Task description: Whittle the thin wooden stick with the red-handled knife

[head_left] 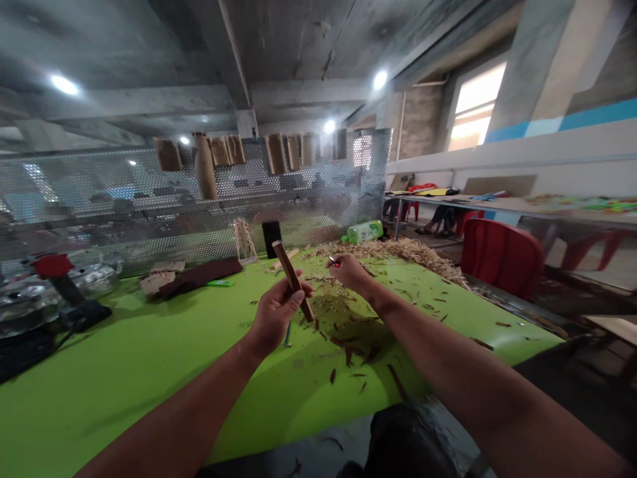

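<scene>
Left grip [276, 312] clamped on a wooden stick [287, 264], long axis tilting away — right grip [351, 273], pinching a small red-handled blade [334, 261], sits near, to its right.

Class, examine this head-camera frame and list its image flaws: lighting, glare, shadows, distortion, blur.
Head view: ceiling lamps and the window glare; wide-angle distortion bows the ceiling beam; the left hand and right hand cast soft shadows on the green tabletop.
</scene>
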Motion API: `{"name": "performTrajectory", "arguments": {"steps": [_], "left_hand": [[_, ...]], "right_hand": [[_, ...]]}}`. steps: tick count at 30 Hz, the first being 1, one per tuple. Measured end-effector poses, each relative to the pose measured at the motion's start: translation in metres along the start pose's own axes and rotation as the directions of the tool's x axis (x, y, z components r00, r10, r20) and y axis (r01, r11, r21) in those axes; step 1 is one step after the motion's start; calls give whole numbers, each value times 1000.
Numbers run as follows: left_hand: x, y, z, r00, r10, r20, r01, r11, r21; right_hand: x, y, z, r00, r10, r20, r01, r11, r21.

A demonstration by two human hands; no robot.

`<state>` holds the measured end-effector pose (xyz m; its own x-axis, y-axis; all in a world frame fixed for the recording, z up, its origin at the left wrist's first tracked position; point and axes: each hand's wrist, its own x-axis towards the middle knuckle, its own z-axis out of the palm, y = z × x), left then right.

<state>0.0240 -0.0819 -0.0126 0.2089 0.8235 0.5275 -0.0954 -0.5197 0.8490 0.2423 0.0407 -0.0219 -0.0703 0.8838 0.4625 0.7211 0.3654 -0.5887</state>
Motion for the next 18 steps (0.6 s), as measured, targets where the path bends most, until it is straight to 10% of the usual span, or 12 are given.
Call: {"name": "performTrajectory", "arguments": {"steps": [10, 18], "left_hand": [[3, -7, 4, 951, -308, 39, 310, 937, -162], [15, -20, -2, 924, -378, -59, 365, 918, -156]], "right_hand": [[-10, -18, 4, 999, -7, -43, 10, 999, 51], [-42, -70, 8, 976, -153, 153, 202, 894, -399]]}}
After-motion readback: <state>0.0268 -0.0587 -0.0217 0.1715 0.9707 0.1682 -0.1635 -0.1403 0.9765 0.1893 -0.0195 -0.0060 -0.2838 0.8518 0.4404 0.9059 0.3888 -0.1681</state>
